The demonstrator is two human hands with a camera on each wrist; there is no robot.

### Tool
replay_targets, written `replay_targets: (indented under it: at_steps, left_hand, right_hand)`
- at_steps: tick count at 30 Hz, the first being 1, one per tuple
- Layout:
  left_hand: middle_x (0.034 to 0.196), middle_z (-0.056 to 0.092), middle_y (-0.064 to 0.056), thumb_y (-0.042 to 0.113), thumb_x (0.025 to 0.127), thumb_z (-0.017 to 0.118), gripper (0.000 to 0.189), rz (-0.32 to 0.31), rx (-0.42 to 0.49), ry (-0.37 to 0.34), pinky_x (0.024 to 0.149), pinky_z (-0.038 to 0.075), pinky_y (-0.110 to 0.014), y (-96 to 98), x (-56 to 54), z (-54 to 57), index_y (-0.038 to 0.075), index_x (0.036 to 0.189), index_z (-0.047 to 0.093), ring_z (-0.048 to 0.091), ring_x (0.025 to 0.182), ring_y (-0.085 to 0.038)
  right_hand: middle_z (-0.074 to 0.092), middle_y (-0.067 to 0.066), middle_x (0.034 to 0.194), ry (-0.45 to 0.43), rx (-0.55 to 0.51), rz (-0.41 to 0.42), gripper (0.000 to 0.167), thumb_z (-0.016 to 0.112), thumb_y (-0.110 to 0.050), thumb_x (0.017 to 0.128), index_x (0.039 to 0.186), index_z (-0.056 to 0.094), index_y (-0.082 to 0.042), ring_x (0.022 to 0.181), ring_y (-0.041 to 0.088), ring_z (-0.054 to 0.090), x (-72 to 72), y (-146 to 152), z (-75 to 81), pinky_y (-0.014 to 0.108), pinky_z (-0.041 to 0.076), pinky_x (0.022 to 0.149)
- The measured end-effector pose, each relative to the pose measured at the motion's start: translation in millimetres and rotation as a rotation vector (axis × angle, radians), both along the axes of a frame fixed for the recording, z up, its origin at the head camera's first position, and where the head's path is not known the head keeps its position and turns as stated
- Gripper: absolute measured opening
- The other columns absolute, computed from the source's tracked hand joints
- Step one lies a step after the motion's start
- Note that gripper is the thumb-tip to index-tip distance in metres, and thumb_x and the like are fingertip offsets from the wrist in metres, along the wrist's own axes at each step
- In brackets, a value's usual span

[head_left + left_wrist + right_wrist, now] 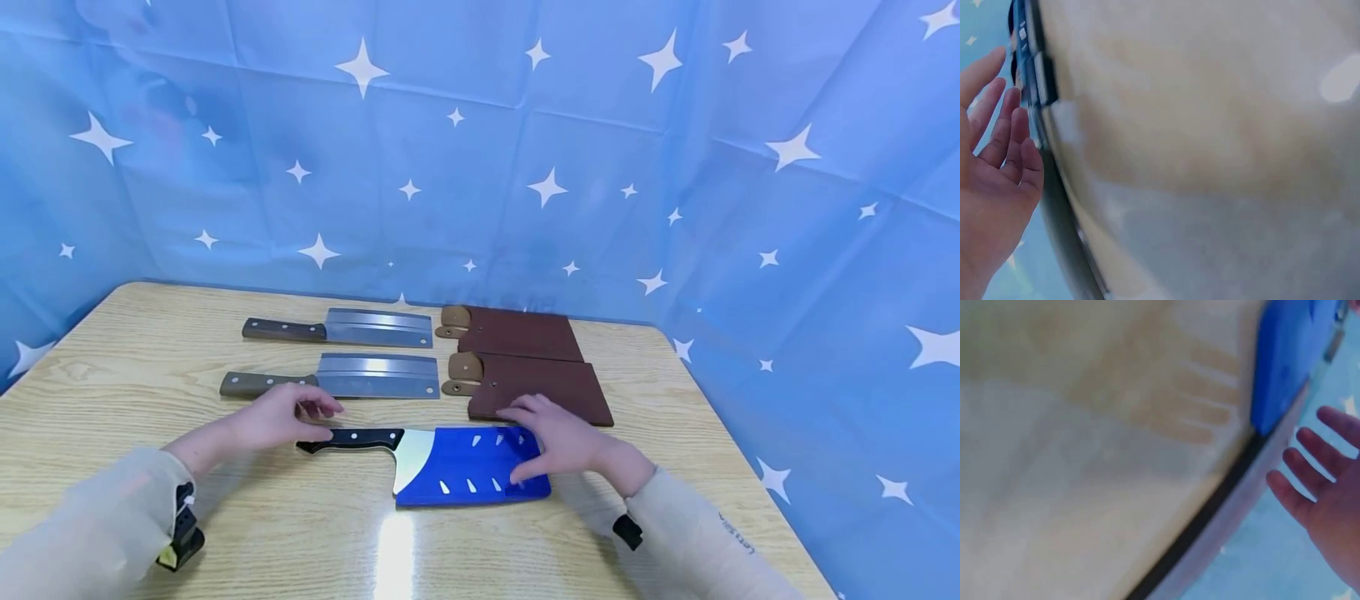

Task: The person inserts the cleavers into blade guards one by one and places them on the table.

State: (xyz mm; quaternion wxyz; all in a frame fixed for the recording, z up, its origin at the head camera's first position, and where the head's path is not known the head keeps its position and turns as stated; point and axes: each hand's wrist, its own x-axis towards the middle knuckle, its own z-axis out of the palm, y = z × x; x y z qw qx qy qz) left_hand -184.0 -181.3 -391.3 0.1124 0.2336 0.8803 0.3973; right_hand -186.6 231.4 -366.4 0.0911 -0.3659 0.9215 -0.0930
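A cleaver with a black riveted handle (pixel 367 438) lies nearest the person, its blade mostly inside a blue slotted sheath (pixel 457 467). At the handle's left end hovers the left hand (pixel 281 417), fingers loosely bent with nothing in them; whether a fingertip touches the handle is hard to tell. Over the sheath's right end the right hand (pixel 562 437) is spread, fingers apart and gripping nothing. In the right wrist view its relaxed fingers (pixel 1313 472) stand apart from the blue sheath (pixel 1282 362). The left wrist view shows the left palm (pixel 997 187) with fingers loosely extended.
Behind lie two bare cleavers, a nearer one (pixel 378 377) and a farther one (pixel 378 327), handles pointing left. To their right are two brown leather sheaths, one nearer (pixel 540 383) and one farther (pixel 525 332), with strap flaps. A starry blue cloth (pixel 465 150) hangs behind the wooden table (pixel 300 542).
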Motion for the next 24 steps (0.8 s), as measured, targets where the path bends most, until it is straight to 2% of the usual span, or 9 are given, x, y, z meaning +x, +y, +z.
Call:
replay_targets:
  at_steps: [6,11,14,17,19,24]
  left_hand:
    - [0.103,0.066,-0.01,0.022,0.081,0.072,0.039,0.062,0.005,0.057,0.074,0.048,-0.022,-18.5,-12.1,12.8,0.001,0.113,0.064,0.059,0.089,-0.013]
    - [0.102,0.068,-0.01,0.023,0.079,0.074,0.04,0.118,-0.026,0.085,0.076,0.049,-0.024,-29.0,-21.3,11.7,0.001,0.112,0.064,0.061,0.091,-0.017]
    - [0.106,0.067,-0.013,0.024,0.078,0.075,0.043,0.136,-0.03,0.084,0.082,0.051,-0.033,-33.3,-24.2,8.1,0.001,0.113,0.063,0.062,0.096,-0.024]
    - [0.111,0.066,-0.015,0.024,0.079,0.074,0.043,0.152,-0.036,0.082,0.089,0.048,-0.045,-37.6,-25.7,4.5,0.002,0.114,0.063,0.06,0.103,-0.031]
    - [0.113,0.065,-0.017,0.024,0.079,0.074,0.044,0.158,-0.039,0.083,0.09,0.046,-0.049,-40.5,-26.7,2.8,0.001,0.115,0.063,0.059,0.106,-0.034]
    - [0.114,0.064,-0.019,0.022,0.08,0.073,0.045,0.168,-0.06,0.083,0.087,0.048,-0.042,-49.1,-30.1,0.1,-0.001,0.117,0.062,0.059,0.106,-0.034]
  right_hand:
    - [0.036,0.017,0.145,0.002,-0.072,-0.178,0.093,0.073,-0.053,0.074,0.146,0.031,-0.012,0.134,0.039,0.031,-31.9,22.6,7.3,0.061,0.03,0.102]
    - [0.027,0.02,0.15,-0.014,-0.094,-0.294,0.097,0.071,-0.053,0.075,0.149,0.025,-0.011,0.137,0.043,0.023,-53.5,37.5,5.1,0.065,0.023,0.104]
    - [0.024,0.02,0.151,-0.048,-0.076,-0.352,0.099,0.068,-0.057,0.075,0.149,0.022,-0.012,0.138,0.043,0.02,-61.7,42.9,-0.9,0.065,0.021,0.105]
    - [0.026,0.022,0.15,-0.067,-0.046,-0.378,0.099,0.066,-0.06,0.075,0.149,0.023,-0.01,0.137,0.044,0.022,-66.5,47.1,-8.0,0.065,0.021,0.105]
    - [0.027,0.023,0.149,-0.07,-0.015,-0.385,0.099,0.065,-0.06,0.075,0.148,0.025,-0.008,0.136,0.044,0.023,-68.5,50.5,-12.8,0.064,0.021,0.106]
    - [0.028,0.023,0.148,-0.048,0.036,-0.367,0.095,0.066,-0.058,0.076,0.147,0.028,-0.007,0.134,0.045,0.024,-70.0,59.3,-20.2,0.064,0.021,0.106]
